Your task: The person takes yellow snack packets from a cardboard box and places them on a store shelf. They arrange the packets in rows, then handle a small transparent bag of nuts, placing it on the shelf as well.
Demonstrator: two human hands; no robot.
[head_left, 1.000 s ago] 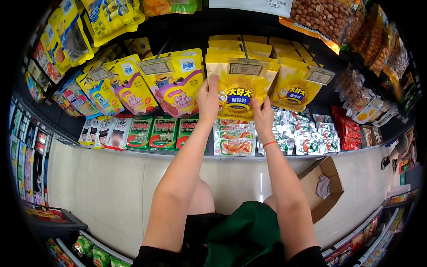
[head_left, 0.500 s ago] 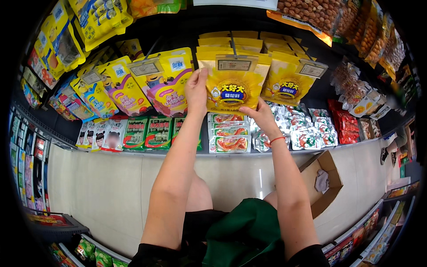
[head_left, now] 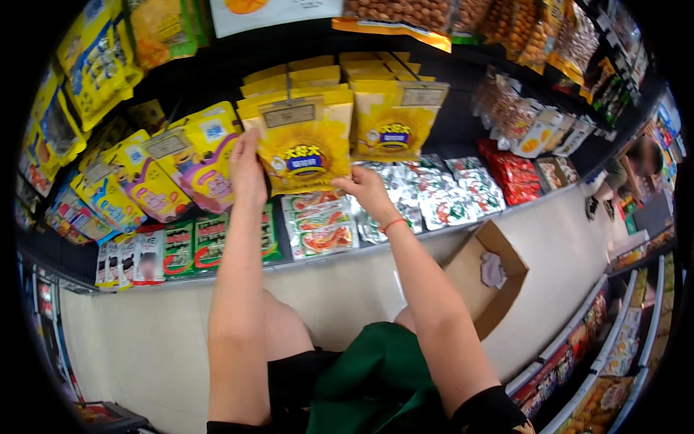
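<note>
A yellow snack bag (head_left: pixel 300 139) with a sunflower-like print hangs at the front of a row on a shelf hook, a price tag (head_left: pixel 288 114) over its top. My left hand (head_left: pixel 248 172) grips its left edge, thumb in front and fingers partly hidden behind. At the bottom right corner, my right hand (head_left: pixel 367 191) pinches the bag between thumb and fingers. A second row of matching yellow bags (head_left: pixel 394 126) hangs just to the right. Yellow and purple pouches (head_left: pixel 206 155) hang on the left, close to my left hand.
Below the hooks, a shelf holds green packets (head_left: pixel 211 242), silver packets (head_left: pixel 452 195) and red packets (head_left: pixel 512 173). An open cardboard box (head_left: pixel 506 253) with a crumpled cloth-like thing stands on the floor at right. Another person (head_left: pixel 627 173) is at the far right, near more shelves (head_left: pixel 614 340).
My view has turned, so the shelf and my arms appear further left and tilted. Both hands keep their hold on the same yellow bag.
</note>
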